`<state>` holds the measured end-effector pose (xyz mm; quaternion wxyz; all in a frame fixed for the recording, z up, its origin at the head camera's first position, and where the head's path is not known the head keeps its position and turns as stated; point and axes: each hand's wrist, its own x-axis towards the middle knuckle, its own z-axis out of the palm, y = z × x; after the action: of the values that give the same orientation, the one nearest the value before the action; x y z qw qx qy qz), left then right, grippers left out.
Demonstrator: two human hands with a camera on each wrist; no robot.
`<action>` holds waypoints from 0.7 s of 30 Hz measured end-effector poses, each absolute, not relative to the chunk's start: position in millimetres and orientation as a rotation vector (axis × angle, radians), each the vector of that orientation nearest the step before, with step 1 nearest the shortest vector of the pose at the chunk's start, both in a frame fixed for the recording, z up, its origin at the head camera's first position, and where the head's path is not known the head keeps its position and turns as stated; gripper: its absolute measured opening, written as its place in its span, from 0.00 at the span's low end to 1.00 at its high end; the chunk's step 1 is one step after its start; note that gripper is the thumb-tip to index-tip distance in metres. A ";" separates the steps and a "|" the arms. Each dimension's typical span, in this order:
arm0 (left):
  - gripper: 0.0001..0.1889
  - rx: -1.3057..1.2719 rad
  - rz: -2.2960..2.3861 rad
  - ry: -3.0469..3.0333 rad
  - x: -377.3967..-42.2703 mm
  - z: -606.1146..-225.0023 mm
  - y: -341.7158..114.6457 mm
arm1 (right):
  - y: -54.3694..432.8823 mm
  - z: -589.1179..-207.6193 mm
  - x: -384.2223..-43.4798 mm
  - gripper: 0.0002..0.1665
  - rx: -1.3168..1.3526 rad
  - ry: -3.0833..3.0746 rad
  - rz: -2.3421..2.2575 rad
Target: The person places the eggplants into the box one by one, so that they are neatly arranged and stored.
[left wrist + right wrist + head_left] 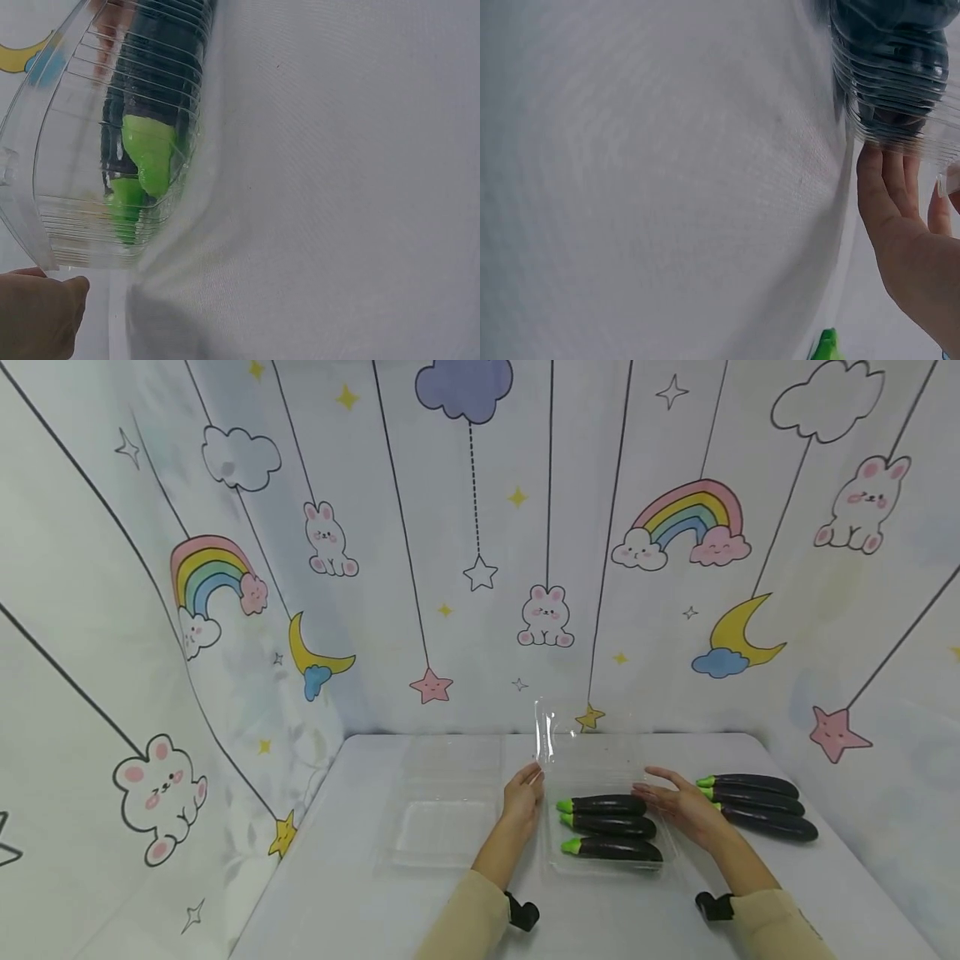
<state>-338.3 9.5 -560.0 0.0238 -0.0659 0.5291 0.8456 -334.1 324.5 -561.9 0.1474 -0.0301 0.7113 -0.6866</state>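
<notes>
A clear plastic clamshell box [600, 870] stands on the table with its lid [592, 752] raised at the back. Inside lie three dark eggplants [613, 827] with green stem ends pointing left. My left hand [522, 793] is at the box's left side; in the left wrist view its thumb and a finger pinch the rim corner. On the right side, my right hand [686, 810] touches the box with fairly straight fingers [874, 184] against the ribbed end wall. The contact of its thumb is partly cut off in the right wrist view.
To the left stands a second clear clamshell box [442, 831], its lid up. Three more eggplants [761, 806] lie on the white table [330, 860] beyond my right hand. A printed cloth [480, 510] with rabbits and rainbows hangs behind the table.
</notes>
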 end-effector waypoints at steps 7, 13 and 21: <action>0.24 -0.227 2.642 1.603 -337.9 -559.1 9.8 | 326.6 -565.0 -335.0 0.27 -0.079 1.983 -2.027; 0.18 -0.217 2.656 1.578 -335.5 -558.6 8.7 | 328.2 -566.9 -333.8 0.23 -0.102 1.944 -2.052; 0.22 -0.228 2.686 1.505 -333.0 -560.2 9.0 | 325.9 -566.4 -334.3 0.24 -0.097 1.939 -2.067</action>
<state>-333.0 9.0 -560.2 0.0271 -0.0737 0.4874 0.8696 -334.3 325.9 -566.4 0.1524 -0.0336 0.6757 -0.7205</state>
